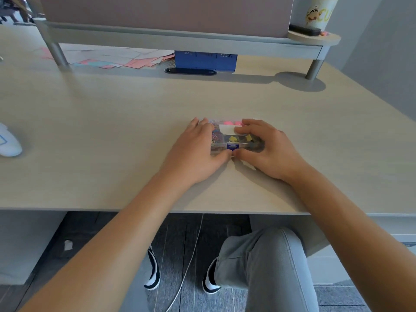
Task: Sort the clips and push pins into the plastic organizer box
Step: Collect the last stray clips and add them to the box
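Observation:
A small clear plastic organizer box [227, 131] lies on the desk in front of me, its lid down, with a white label on top and a blue latch [232, 146] at its near edge. Through the lid I see yellow clips [233, 138], pink pieces at the far side and multicoloured clips at the left. My left hand [198, 152] grips the box's left end, its thumb at the latch. My right hand [267, 147] covers the right end, fingers on the lid and thumb next to the latch.
The light wood desk [112, 131] has its near edge just below my wrists. A raised shelf [180, 39] spans the back, with loose pink and white papers [117, 57] and a blue box [206, 60] under it. A white object [7, 143] lies at the left edge.

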The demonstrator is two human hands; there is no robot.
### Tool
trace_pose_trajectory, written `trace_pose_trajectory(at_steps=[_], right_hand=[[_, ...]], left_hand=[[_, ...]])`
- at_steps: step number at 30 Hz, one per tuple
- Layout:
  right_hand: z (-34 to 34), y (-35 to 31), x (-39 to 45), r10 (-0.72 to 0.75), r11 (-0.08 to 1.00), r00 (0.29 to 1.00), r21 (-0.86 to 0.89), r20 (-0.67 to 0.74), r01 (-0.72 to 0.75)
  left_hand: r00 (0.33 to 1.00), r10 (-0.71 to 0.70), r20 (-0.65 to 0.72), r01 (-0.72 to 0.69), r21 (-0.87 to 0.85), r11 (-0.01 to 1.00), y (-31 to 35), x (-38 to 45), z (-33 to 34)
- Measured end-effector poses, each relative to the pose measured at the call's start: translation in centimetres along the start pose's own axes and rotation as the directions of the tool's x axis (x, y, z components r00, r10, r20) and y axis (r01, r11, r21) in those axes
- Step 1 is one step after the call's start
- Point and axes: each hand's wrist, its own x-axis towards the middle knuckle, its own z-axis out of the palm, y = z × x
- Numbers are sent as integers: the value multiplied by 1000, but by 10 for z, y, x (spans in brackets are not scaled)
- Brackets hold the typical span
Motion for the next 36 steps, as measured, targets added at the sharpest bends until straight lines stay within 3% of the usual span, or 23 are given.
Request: trace_pose_trajectory(at_steps=[20, 36], right_hand=[[-4, 0, -2, -3, 1000, 1000, -1, 26, 3], [-11, -12, -7, -122, 981, 992, -144, 39, 126]], left_hand=[[1000, 16, -6, -15, 43, 999, -4, -1, 11], [1000, -4, -11, 5, 81, 997, 3, -3, 8]])
